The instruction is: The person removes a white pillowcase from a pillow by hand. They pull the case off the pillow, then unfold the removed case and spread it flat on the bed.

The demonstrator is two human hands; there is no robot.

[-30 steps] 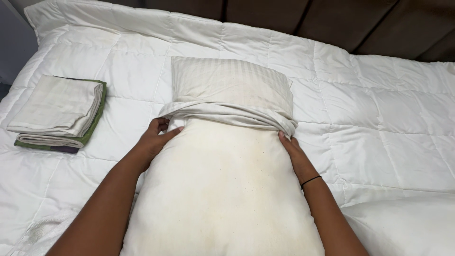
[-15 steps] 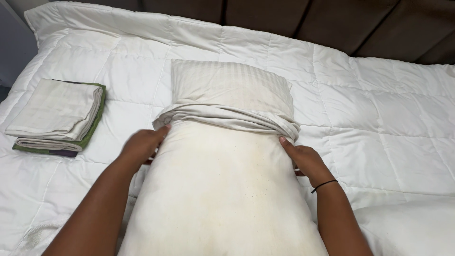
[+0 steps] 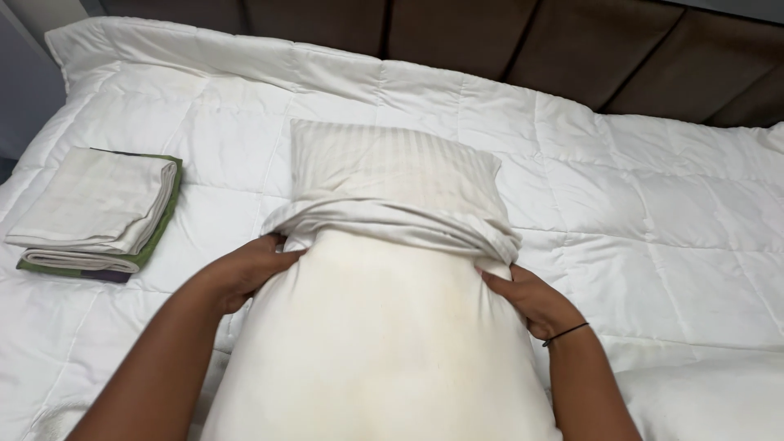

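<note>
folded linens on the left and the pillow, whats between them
In the head view, only bare white quilt lies between the folded linens and the pillow.

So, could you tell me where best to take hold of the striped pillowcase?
Probably grip the bunched open hem of the striped pillowcase at both side edges, from the near end, where the left hand and right hand sit; that roll gives thick fabric beside the pillow.

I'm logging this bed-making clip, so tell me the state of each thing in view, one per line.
Pillow: lying on the bed, far end inside the case, near part bare.
Pillowcase: partly on, its open edge bunched across the pillow.
Left hand: gripping the bunched edge.
Right hand: gripping the bunched edge.
Folded linens: stacked, untouched.
Duvet: spread flat.
</note>
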